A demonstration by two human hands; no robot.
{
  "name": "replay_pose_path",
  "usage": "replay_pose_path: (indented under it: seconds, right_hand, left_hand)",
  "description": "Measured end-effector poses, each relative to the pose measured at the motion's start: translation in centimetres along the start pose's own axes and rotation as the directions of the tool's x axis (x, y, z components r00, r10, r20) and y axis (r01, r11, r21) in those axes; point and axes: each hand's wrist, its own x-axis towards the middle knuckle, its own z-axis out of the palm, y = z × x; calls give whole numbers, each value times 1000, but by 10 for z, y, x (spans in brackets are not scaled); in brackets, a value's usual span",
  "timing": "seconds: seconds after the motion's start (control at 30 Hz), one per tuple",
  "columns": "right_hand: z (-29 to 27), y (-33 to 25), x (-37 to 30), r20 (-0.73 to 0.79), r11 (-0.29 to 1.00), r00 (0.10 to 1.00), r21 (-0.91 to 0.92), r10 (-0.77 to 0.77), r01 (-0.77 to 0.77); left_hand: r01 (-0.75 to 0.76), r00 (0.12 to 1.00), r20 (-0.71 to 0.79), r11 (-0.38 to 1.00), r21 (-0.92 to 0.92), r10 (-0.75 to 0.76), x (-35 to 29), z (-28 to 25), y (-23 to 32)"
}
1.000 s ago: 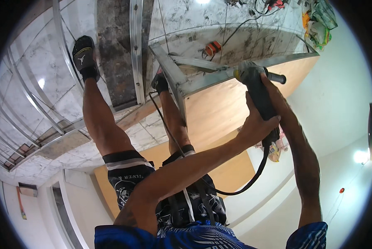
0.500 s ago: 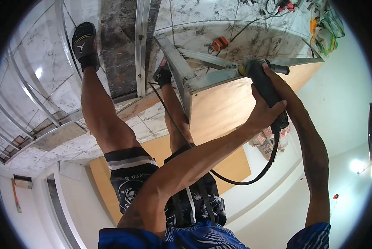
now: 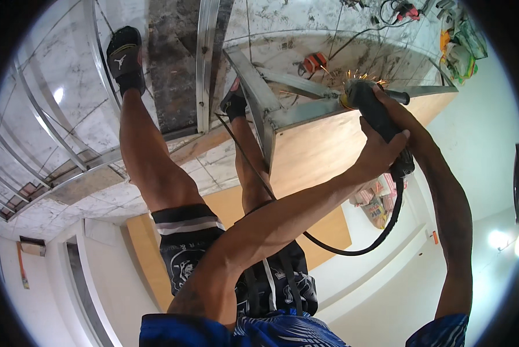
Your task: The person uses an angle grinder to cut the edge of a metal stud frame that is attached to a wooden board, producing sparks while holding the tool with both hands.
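Both my hands are closed on a dark angle grinder [image 3: 377, 118]. My left hand [image 3: 380, 151] wraps round its rear body near the cord, while my right hand [image 3: 394, 110] grips farther forward, close to the head. The grinder's disc meets the edge of a welded metal frame [image 3: 306, 112], and orange sparks [image 3: 361, 77] fly up beyond it. A wooden panel [image 3: 323, 141] forms the frame's near face. From the grinder's back end a black cord [image 3: 352, 252] loops down and to the left, across my leg.
Metal bars [image 3: 206, 63] of another frame lie at the left by my feet. An orange-and-black object [image 3: 314, 62] rests on the dirty tiled floor behind the panel. Farther right are a red corded tool [image 3: 409, 11] and plastic bags [image 3: 461, 55]. Printed sacks [image 3: 380, 209] lie beyond the cord.
Sparks now spray from the grinder's disc; none showed before. The grinder, both hands and the surroundings appear slightly farther right in the picture.
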Motion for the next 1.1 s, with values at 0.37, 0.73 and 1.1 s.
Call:
replay_pose_path:
  seconds: [0.37,0.73,1.1]
  right_hand:
    - [14,-9,9,-96,999,995,-36,-15,12]
    - [-6,-4,30,-61,997,998,-68,19,-23]
    - [-7,1,13,-89,996,995,-73,38,-44]
  left_hand:
    - [-113,991,-64,993,22,114,6,-1,0]
    - [74,996,49,996,-46,-72,3,-7,15]
    - [-256,952,-136,958,127,273,6,9,-19]
